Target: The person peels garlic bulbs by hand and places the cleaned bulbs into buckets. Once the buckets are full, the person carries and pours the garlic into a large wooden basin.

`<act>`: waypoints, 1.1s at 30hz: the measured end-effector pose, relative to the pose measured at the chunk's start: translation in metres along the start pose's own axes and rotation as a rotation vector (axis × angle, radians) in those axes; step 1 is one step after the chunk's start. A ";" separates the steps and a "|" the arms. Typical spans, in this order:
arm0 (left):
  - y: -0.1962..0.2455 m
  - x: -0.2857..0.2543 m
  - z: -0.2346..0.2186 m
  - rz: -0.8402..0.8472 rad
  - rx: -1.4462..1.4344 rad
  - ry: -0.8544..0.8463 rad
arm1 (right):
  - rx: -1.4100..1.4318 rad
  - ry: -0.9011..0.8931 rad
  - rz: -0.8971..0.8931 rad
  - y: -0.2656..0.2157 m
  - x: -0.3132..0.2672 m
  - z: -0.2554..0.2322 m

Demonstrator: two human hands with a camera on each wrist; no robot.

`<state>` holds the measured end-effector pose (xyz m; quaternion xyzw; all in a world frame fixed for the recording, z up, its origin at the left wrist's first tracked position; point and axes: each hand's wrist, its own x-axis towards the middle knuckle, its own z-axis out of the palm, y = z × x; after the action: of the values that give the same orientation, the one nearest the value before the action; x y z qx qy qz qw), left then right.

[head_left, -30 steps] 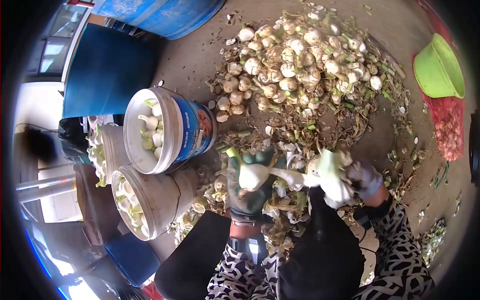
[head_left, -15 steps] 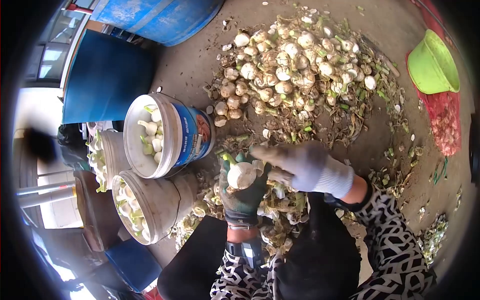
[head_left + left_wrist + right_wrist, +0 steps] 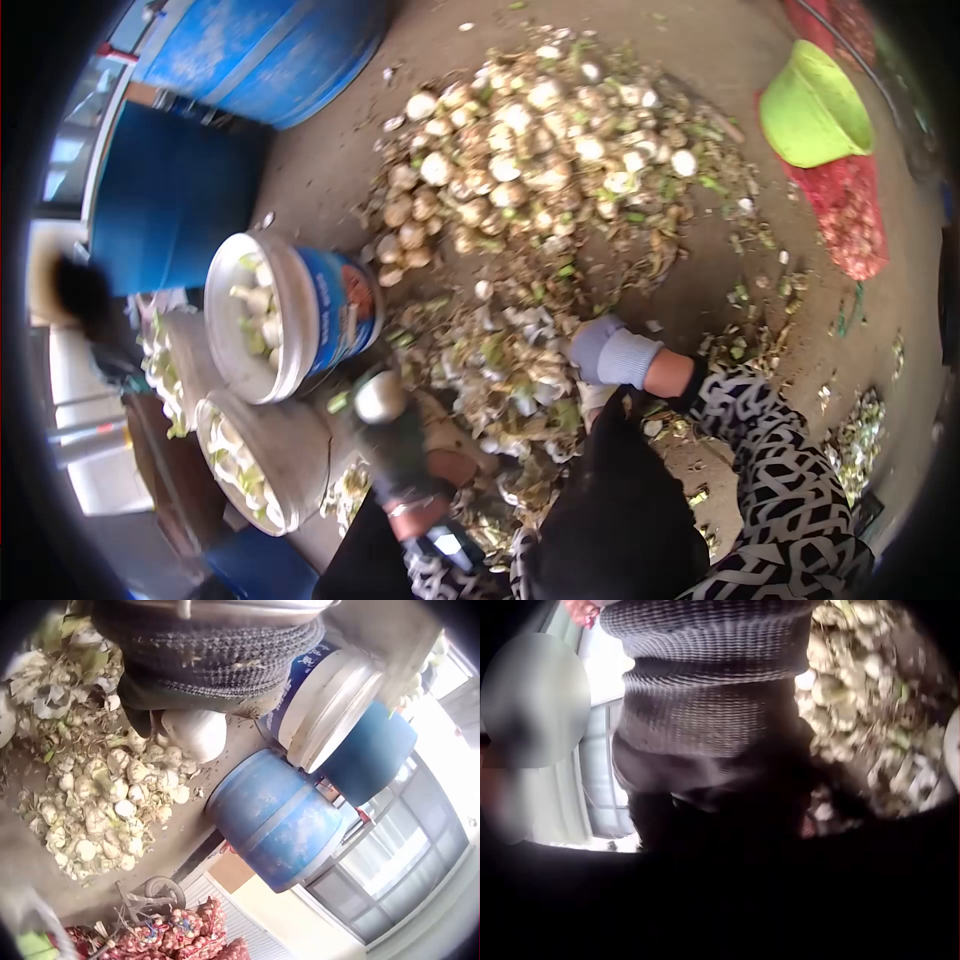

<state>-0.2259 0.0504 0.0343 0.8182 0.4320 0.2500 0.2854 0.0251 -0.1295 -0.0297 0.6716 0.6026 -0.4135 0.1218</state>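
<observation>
My gloved left hand (image 3: 392, 440) holds a white garlic bulb (image 3: 380, 398) with a green stem stub, to the right of the lower white bucket (image 3: 300, 440). In the left wrist view the same garlic bulb (image 3: 199, 735) shows beyond the glove cuff, its far side hidden by the hand. My right hand (image 3: 598, 348), in a pale knitted glove, is beside the black-clad knee (image 3: 610, 460), above the peeled skins (image 3: 520, 375). Its fingers point down and are mostly hidden; the right wrist view is largely dark, so I cannot tell what it holds.
A large pile of garlic bulbs (image 3: 520, 140) lies ahead on the floor. On the left stand a blue-labelled bucket (image 3: 335, 305) of trimmed bulbs and a blue barrel (image 3: 265, 50). A lime-green basin (image 3: 810, 110) rests on a red net bag (image 3: 845, 210) at right.
My left hand has moved left and down toward the buckets with the garlic bulb. The right hand has crossed in front of it, then drawn back to the knee. The head view has shifted.
</observation>
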 end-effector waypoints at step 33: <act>0.131 -0.016 0.095 0.124 -0.379 -0.400 | 1.206 1.025 -0.344 -0.003 -0.046 -0.019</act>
<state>-0.0978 -0.0480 0.0530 0.8081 0.2618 0.1769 0.4970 0.0328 -0.1490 0.0154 0.6257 0.3516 -0.3209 -0.6181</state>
